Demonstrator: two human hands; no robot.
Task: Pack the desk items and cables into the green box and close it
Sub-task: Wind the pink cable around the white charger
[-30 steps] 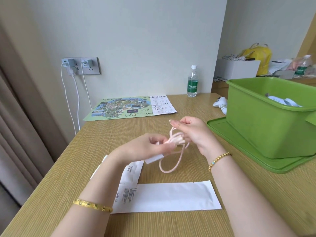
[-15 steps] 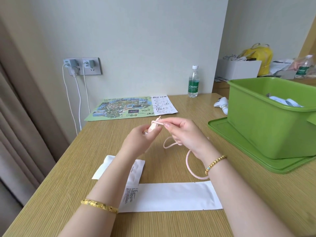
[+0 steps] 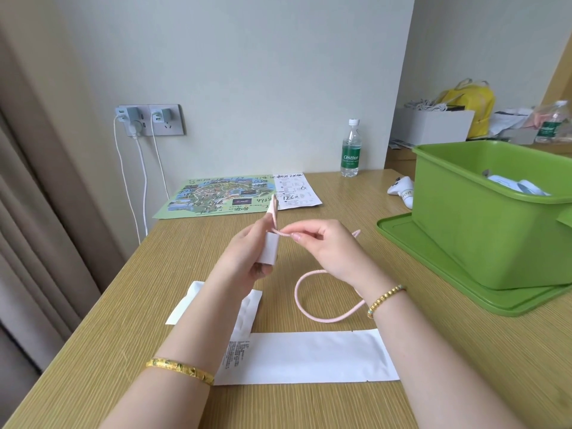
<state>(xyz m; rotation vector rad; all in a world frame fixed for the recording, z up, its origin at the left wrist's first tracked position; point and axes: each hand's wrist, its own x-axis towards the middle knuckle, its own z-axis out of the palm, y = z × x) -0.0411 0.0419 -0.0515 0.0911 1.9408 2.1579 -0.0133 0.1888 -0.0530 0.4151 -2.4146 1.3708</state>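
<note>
two hands meet over the middle of the worktop point(image 3: 464, 351): the left hand point(image 3: 247, 258) grips a white sleeve point(image 3: 268, 251) on the pink cable point(image 3: 305, 309), the right hand point(image 3: 331, 249) pinches the cable beside it; its loop hangs near the right wrist, left of the green box point(image 3: 483, 227).

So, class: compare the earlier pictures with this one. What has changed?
The pink cable, bunched between both hands before, now hangs uncoiled in a loop. The left hand holds its paper sleeve; the right hand pinches the cable. Green box and white packets unchanged.
</note>
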